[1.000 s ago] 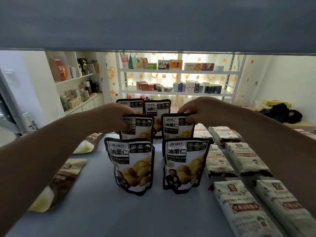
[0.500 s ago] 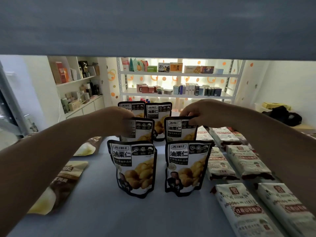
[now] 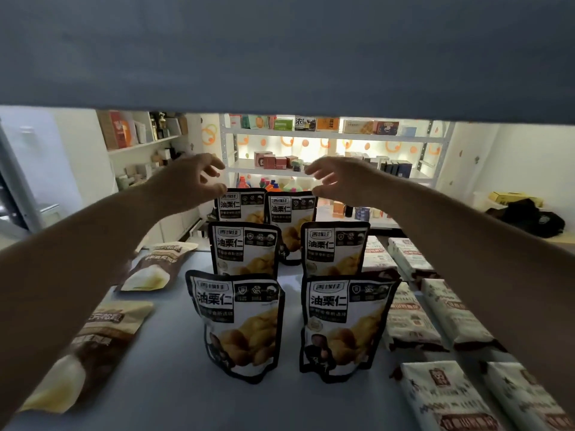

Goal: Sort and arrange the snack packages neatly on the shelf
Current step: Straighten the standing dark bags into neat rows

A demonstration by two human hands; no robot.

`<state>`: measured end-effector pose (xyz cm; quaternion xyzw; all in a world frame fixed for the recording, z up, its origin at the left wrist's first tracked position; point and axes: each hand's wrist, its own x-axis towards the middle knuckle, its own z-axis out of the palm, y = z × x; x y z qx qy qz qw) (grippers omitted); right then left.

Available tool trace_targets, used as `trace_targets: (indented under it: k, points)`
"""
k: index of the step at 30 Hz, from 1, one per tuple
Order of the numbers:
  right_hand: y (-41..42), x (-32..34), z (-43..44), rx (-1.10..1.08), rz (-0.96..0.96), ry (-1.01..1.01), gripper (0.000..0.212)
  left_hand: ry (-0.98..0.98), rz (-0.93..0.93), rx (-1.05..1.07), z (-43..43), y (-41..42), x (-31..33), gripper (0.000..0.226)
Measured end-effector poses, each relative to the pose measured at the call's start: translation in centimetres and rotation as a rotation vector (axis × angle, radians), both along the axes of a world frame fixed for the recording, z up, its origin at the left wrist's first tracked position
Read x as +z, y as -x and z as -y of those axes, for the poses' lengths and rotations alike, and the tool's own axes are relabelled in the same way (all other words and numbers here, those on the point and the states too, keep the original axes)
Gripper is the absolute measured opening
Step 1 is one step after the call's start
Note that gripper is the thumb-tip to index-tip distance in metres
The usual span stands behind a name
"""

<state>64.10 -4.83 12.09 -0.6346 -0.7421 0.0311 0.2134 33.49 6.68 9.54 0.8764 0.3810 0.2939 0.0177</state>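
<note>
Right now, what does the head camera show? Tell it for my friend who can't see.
Two bare hands, the left hand and the right hand, reach open over the back pair of six black-and-white chestnut pouches standing in three rows of two on a grey shelf. To the left lie brown bags, to the right white packets.

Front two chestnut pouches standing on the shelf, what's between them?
Nothing: the head view shows only bare shelf between the left front pouch and the right front pouch.
</note>
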Motion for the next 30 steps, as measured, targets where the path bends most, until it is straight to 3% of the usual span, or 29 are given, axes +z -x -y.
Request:
trace_targets:
  k: [3, 7, 10, 16, 30]
  points:
    - [1.0, -0.6, -2.3, 0.020, 0.073, 0.130, 0.047, 0.140, -0.101, 0.001, -1.4, -1.7, -0.4, 0.056]
    - [1.3, -0.9, -3.5, 0.014, 0.158, 0.140, 0.036, 0.137, -0.251, 0.027, -2.0, -3.3, -0.6, 0.028]
    - [0.7, -0.9, -3.5, -0.004, 0.101, 0.160, 0.034, 0.146, -0.228, 0.002, -1.9, -3.8, -0.8, 0.010]
    - [-1.7, -0.6, -2.5, -0.022, 0.055, 0.217, 0.029, 0.234, -0.169, -0.088, -0.9, -4.6, -0.8, 0.013]
    - [-4.0, -1.4, -0.2, -0.034, -0.059, 0.210, 0.033, 0.151, -0.241, -0.134, 0.7, -5.5, -0.6, 0.015]
